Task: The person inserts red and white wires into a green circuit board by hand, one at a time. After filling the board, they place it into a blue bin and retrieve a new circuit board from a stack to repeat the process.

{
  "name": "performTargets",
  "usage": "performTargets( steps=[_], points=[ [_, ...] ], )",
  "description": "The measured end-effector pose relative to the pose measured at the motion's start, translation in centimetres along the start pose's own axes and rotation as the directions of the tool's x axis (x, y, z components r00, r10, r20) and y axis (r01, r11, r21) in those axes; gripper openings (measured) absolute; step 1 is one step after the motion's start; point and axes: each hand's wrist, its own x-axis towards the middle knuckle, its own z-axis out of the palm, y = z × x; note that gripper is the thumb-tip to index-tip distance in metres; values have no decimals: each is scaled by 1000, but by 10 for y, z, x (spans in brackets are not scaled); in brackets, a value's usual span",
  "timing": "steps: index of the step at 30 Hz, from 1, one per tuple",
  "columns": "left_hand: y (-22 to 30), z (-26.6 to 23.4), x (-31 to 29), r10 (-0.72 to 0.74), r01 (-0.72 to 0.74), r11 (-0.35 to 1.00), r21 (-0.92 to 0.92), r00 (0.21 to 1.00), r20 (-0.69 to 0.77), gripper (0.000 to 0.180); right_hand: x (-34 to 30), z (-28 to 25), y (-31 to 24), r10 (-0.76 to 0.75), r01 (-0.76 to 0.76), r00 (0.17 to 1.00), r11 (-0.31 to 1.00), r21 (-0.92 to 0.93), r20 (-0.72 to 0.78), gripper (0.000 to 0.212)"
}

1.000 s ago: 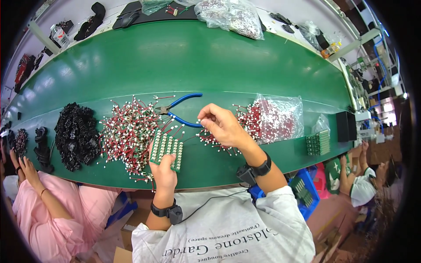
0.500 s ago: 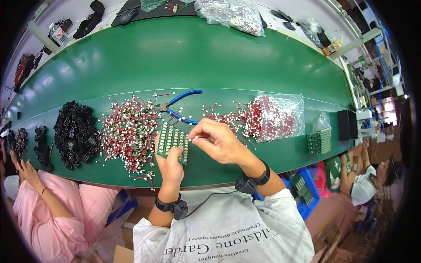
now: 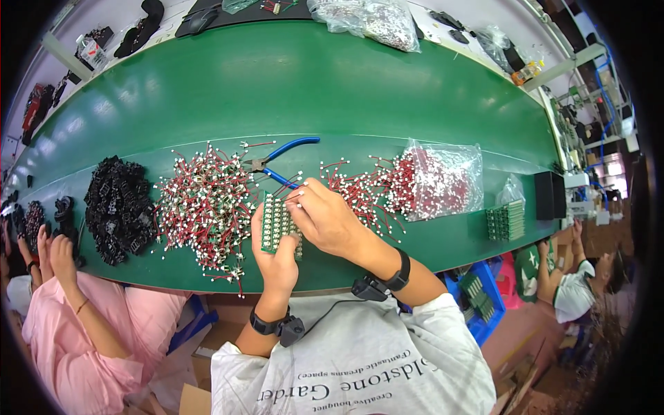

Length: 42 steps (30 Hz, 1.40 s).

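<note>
A green circuit board panel (image 3: 276, 220) with rows of small white connectors is gripped in my left hand (image 3: 278, 268), thumb across its lower part. My right hand (image 3: 333, 220) is closed in a pinch at the panel's upper right, with a short red-and-black connector wire (image 3: 293, 194) at its fingertips. The exact contact with the panel is hidden by the fingers. Just beyond the hands lie blue-handled pliers (image 3: 294, 143), jaws pointing left. A heap of wired connectors (image 3: 203, 207) lies left of my left hand, and more loose wires (image 3: 356, 190) lie beyond my right hand.
Left on the green table (image 3: 277, 90) is a pile of black plastic parts (image 3: 117, 211). To the right are a clear bag of wires (image 3: 453, 181), stacked green boards (image 3: 506, 221) and a black box (image 3: 550, 196). A co-worker's hands (image 3: 59, 256) are at the left edge.
My right hand has come in against the panel's upper right, with wires now at its fingertips. The panel has shifted slightly right and turned more upright in my left hand.
</note>
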Motion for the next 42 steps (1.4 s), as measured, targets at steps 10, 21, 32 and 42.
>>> performTargets(
  steps=[10,21,32,42],
  points=[
    [1,-4,-1,-3,-2,995,96,998,58,60,4,1,-2,-70,69,997,997,-46,-12,12],
    [-8,-14,1,154,-193,889,415,980,127,60,1,-2,0,-77,87,993,987,-132,85,14],
    [-6,-13,1,138,-183,915,361,980,146,61,-2,0,3,-73,73,997,996,-46,13,14],
    [6,-30,17,-33,20,995,-98,991,-128,63,-12,-13,-1,-16,12,998,998,57,65,24]
  ],
)
